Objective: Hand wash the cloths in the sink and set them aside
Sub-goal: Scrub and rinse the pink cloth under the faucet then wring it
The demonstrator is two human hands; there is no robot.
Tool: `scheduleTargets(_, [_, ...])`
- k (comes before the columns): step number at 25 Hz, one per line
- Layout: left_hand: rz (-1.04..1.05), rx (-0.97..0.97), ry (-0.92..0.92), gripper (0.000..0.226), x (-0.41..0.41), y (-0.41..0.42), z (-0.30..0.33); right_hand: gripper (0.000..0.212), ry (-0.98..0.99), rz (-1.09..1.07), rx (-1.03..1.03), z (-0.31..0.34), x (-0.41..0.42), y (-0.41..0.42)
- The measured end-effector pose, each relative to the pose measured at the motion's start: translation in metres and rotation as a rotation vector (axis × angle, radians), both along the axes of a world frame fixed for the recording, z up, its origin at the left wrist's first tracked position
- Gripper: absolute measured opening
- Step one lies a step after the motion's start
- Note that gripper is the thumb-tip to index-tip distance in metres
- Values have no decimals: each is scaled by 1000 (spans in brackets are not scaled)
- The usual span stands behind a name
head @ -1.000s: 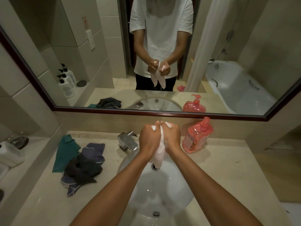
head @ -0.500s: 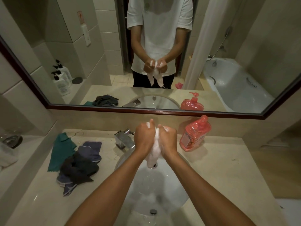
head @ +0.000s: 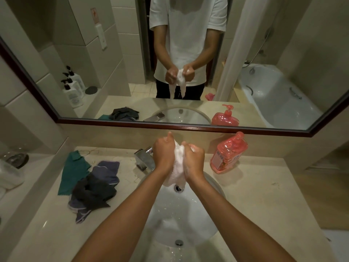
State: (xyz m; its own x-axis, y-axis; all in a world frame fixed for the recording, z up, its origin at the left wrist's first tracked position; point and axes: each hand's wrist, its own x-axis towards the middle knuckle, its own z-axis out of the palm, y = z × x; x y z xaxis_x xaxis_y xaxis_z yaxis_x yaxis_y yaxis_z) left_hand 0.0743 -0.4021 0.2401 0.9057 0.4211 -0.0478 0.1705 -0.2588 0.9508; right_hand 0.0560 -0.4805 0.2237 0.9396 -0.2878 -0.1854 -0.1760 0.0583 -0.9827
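Two hands are clamped on one soapy white cloth (head: 176, 167) over the sink (head: 213, 188): left hand (head: 164, 155) and right hand (head: 194, 162), fingers curled round it. Versus 0.5 s ago, the fists are seen slightly further apart, with more cloth bunched between them. Three cloths are counted on the counter (head: 255, 195), left of the faucet (head: 144, 159): teal (head: 72, 172), purple (head: 107, 171), dark grey (head: 92, 192), overlapping. One red soap bottle (head: 227, 153) is stood right of the basin. Water droplets are seen in the basin.
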Motion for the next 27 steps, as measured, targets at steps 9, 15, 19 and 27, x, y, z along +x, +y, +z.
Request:
scheduleTargets(9, [5,-34,19,57,-6,-6,-19,19,-32,65,36,-13,11,-7])
scheduleTargets(15, [-214,-213,217,52,-7,12,-38,21,63,134,357,-37,8,-19])
scheduleTargets(19, [-133,-256,89,14,-8,16,-47,42,147,90,414,-47,10,-39])
scheduleTargets(27, [-256,-335,-31,40,-24,16,-55,51,351,179,768,-73,-6,-34])
